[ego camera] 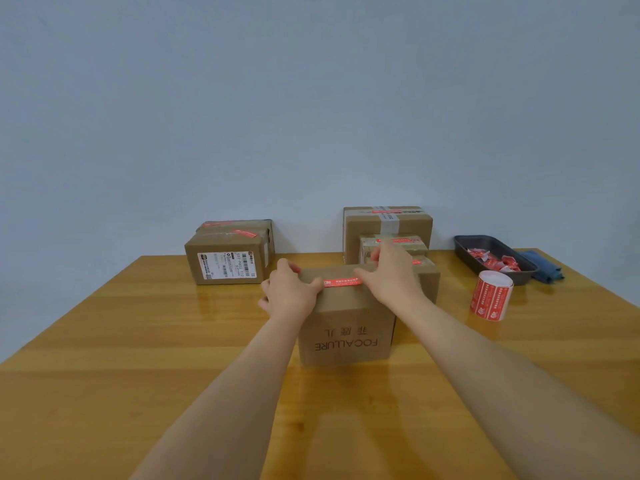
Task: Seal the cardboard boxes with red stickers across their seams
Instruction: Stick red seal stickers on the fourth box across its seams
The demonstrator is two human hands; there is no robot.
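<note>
step: sticking a red sticker (343, 282) down on top of the focallure box (346, 327), which stands in the middle of the wooden table (104, 341), close to the person.
left hand (289, 292): fingers curled over the left top edge of the box, thumb tip touching the left end of the sticker.
right hand (391, 275): lies over the right end of the sticker, fingers bent and close together; i cannot tell if they pinch it or press it flat.
next move: i think the sticker needs a firm rub flat along its whole length, so both flaps stay shut.
writing on box: "focallure" upside down, with signs under it too small to read.
sticker roll (491, 296): red with white writing, too small to read, to the right of the box.
labelled box (228, 254): white label with bar codes and "507-9802 110", far left, red stickers on top.
stacked boxes (388, 230): behind, stickers already on.
black tray (495, 258): holds red scraps.
</note>
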